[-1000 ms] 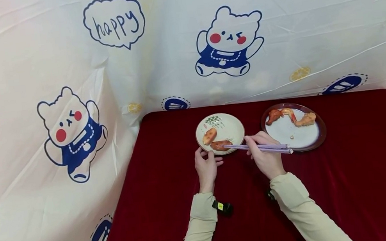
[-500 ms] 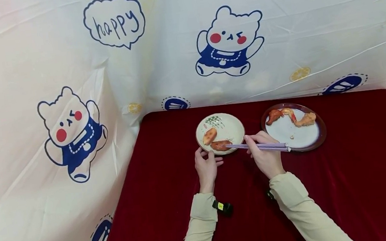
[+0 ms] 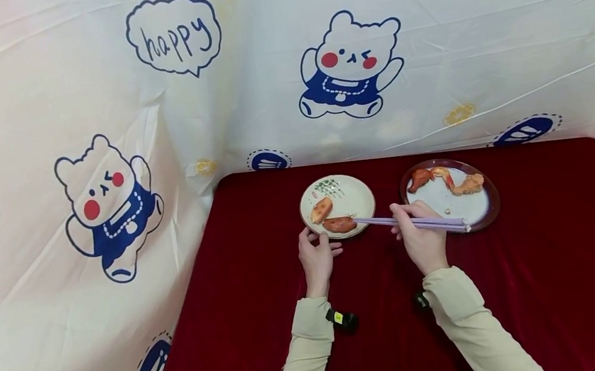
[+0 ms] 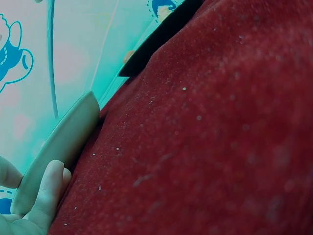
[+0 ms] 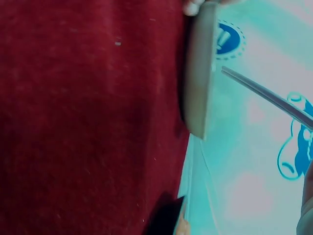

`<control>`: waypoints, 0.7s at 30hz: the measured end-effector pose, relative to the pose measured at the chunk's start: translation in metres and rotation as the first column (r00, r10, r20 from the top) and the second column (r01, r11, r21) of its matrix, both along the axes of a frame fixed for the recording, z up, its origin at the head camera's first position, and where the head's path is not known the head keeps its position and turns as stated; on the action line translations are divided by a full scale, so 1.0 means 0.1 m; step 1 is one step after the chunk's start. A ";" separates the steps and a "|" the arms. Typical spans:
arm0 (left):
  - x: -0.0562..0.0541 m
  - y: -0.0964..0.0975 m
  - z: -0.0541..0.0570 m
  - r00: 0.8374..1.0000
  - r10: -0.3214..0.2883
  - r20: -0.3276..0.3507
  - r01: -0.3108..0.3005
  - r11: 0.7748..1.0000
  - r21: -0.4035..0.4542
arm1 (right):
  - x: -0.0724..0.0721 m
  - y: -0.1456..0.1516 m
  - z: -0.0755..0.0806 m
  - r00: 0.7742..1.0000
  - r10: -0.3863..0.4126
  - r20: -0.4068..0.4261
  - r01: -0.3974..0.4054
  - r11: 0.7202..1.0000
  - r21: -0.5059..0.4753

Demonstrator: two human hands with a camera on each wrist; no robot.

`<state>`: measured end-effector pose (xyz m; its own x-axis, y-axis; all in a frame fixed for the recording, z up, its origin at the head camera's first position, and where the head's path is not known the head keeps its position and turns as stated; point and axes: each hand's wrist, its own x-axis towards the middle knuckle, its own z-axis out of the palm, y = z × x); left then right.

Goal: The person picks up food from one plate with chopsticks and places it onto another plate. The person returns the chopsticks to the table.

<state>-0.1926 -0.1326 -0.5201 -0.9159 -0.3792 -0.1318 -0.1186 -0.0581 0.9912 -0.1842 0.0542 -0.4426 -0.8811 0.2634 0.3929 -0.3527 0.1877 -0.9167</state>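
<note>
My left hand (image 3: 317,262) holds the near-left rim of a small white plate (image 3: 361,194) with green markings. The left wrist view shows fingers and thumb against the side of this plate (image 4: 68,132). My right hand (image 3: 422,245) grips a pair of light purple chopsticks (image 3: 432,223). Their tips are by the right end of a glossy brown chicken wing (image 3: 338,225) on the plate. In the right wrist view the chopsticks (image 5: 266,94) show above the rim, apart from it. A golden, brown-spotted oblong piece of food (image 3: 322,210) lies behind the wing.
A brown-rimmed plate (image 3: 496,207) to the right bears a drumstick (image 3: 419,180), a shrimp (image 3: 442,176), a fried chicken piece (image 3: 468,184) and a small crumb. Dark red cloth (image 3: 558,279) covers the table. A printed curtain (image 3: 263,62) hangs behind.
My right hand has moved to the right, drawing the chopstick tips from on the brown wing to its right end. The left hand stays at the plate, and the food lies as before.
</note>
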 end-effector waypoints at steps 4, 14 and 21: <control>-0.01 0.00 -0.01 1.000 0.001 0.003 -0.001 1.000 -0.001 | -0.06 0.14 -0.04 0.999 -0.038 0.017 0.040 0.991 -0.130; 0.01 0.00 0.01 1.000 -0.007 0.000 0.007 1.000 -0.003 | -0.07 0.48 -0.07 0.984 -0.171 0.046 0.174 0.888 -0.426; 0.01 0.00 -0.01 1.000 -0.007 0.009 0.007 1.000 -0.005 | -0.07 0.68 -0.12 0.966 -0.247 0.080 0.252 0.819 -0.515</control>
<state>-0.1918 -0.1326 -0.5206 -0.9174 -0.3731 -0.1381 -0.1279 -0.0520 0.9904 -0.1909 0.1220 -0.4549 -0.7604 0.6365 0.1291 -0.3497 -0.2339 -0.9072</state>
